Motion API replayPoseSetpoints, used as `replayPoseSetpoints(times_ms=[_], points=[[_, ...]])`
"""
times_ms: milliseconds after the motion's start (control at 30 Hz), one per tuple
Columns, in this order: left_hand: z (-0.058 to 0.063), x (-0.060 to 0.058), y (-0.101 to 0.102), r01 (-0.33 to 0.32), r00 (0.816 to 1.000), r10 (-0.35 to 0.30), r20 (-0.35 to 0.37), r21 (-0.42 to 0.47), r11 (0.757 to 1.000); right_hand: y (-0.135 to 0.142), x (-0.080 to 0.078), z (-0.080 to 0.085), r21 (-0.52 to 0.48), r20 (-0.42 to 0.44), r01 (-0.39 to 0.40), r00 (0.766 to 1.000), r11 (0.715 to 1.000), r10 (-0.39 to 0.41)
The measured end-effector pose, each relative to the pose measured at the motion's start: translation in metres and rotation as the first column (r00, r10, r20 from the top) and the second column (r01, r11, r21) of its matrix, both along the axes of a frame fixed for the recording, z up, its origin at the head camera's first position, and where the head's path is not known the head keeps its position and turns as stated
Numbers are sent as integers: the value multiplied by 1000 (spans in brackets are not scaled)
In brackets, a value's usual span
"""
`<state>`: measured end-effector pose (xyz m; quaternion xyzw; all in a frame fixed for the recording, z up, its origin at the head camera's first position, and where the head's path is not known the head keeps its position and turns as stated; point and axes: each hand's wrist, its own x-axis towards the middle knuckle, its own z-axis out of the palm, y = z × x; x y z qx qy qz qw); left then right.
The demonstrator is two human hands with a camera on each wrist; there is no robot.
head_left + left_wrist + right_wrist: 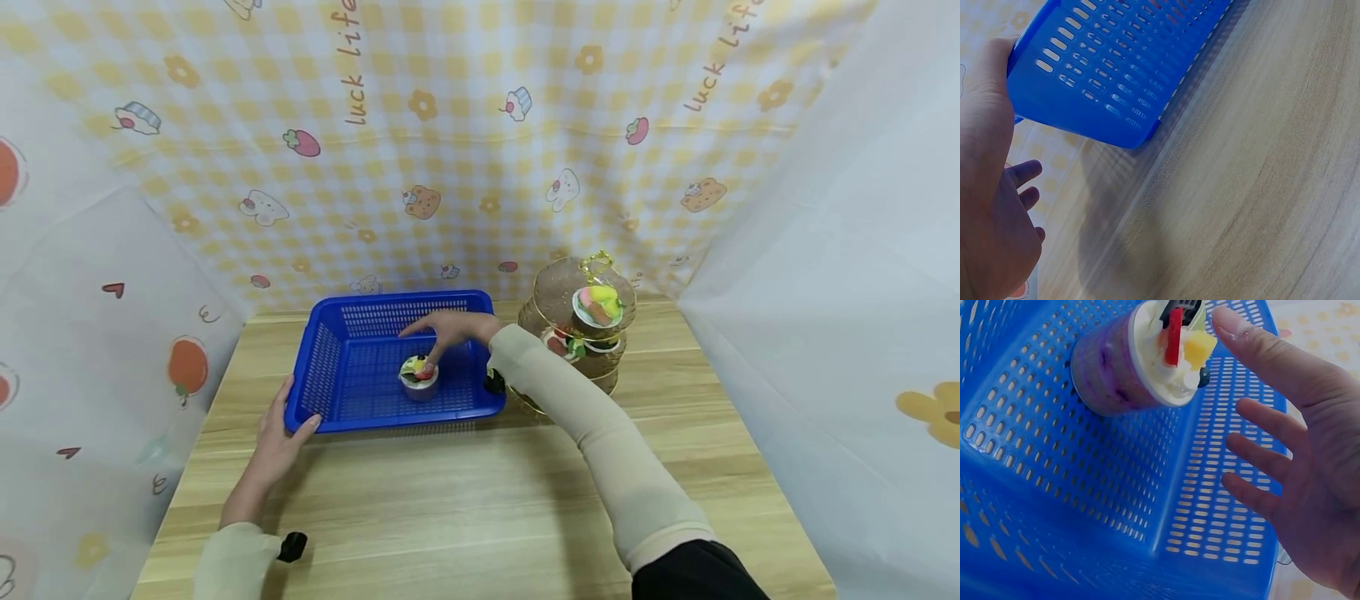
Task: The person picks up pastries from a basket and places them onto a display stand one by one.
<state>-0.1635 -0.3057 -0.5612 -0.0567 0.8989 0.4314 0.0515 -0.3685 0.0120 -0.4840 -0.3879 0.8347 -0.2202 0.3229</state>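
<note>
A blue plastic basket [367, 423] with slotted walls sits on the wooden table. Inside it stands one dessert cup [420, 388], topped with cream and fruit pieces; purple layers show through its side in the right wrist view. My right hand [452, 328] reaches over the basket's right side, fingers spread and thumb close by the topping. In the right wrist view a gap shows between the right hand [1310, 450] and the cup [1110, 365]. At the basket's front left corner, my left hand [276, 437] grips the rim with thumb and fingers.
Right of the basket rises a tiered stand [551, 287] of brown translucent plates with gold rims. Its top plate bears another dessert cup [597, 307]; more desserts [562, 344] sit lower, partly hidden by the plate above. A patterned curtain [465, 167] hangs behind the table [450, 508].
</note>
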Motion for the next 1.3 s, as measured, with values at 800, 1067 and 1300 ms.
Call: replayPoseSetpoints(times_ms=[800,1067,1300], points=[[-5,-2,-1,-5,1000,6,-11,22,1000,-3,4,-21,152,51,-109,993,982,102],[-5,-2,-1,-2,1000,2,0,20,1000,-7,7,-25,160,9,-105,994,982,105],[-5,-2,-2,-5,1000,5,20,18,1000,-7,5,-28,136,-2,-108,994,985,110]])
